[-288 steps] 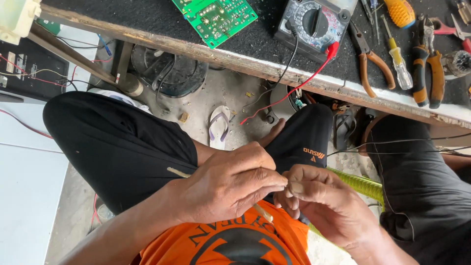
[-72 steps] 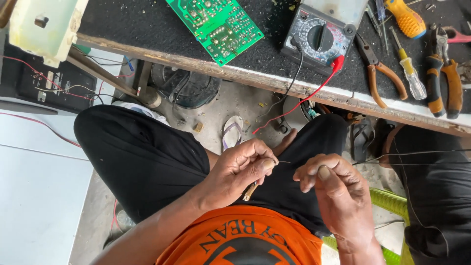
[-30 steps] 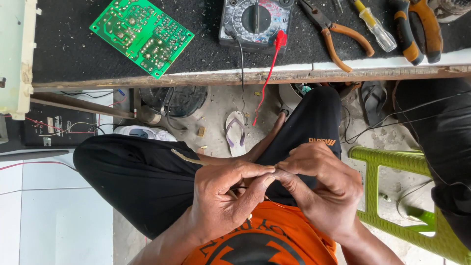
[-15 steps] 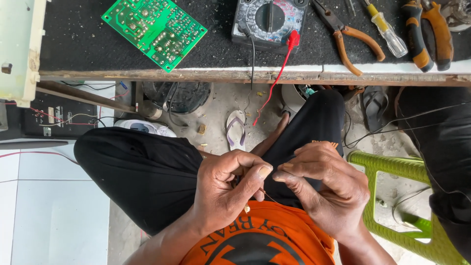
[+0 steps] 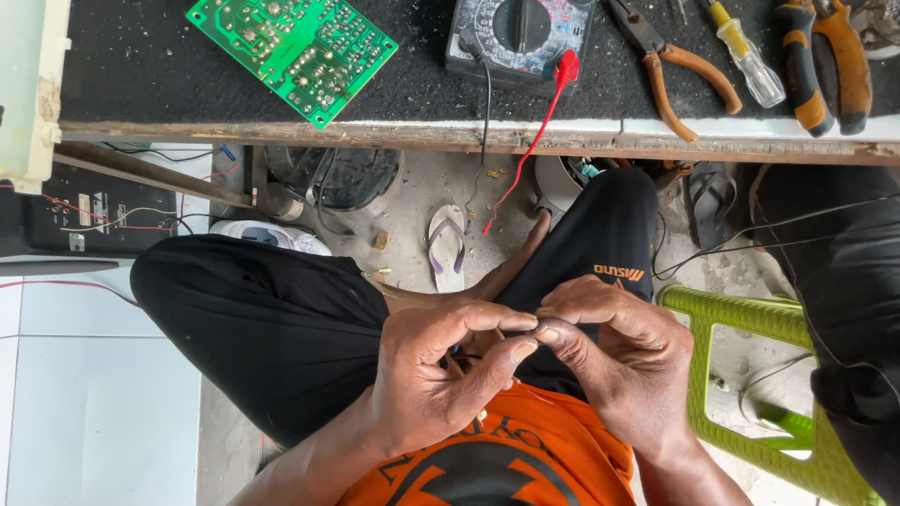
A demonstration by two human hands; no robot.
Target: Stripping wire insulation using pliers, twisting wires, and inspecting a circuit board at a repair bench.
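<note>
Left hand [image 5: 441,384] and right hand [image 5: 614,351], apart 2.4 s ago, now meet fingertip to fingertip over the lap. Thin stick beneath left hand mostly hidden.

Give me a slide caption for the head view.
Both hands, left and right, pinch fingertips together below a bench with circuit board.

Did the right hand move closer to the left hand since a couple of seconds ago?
Yes. The right hand now meets the left hand fingertip to fingertip over the black-trousered lap; earlier a gap separated them there, so it moved toward the left hand.
</note>
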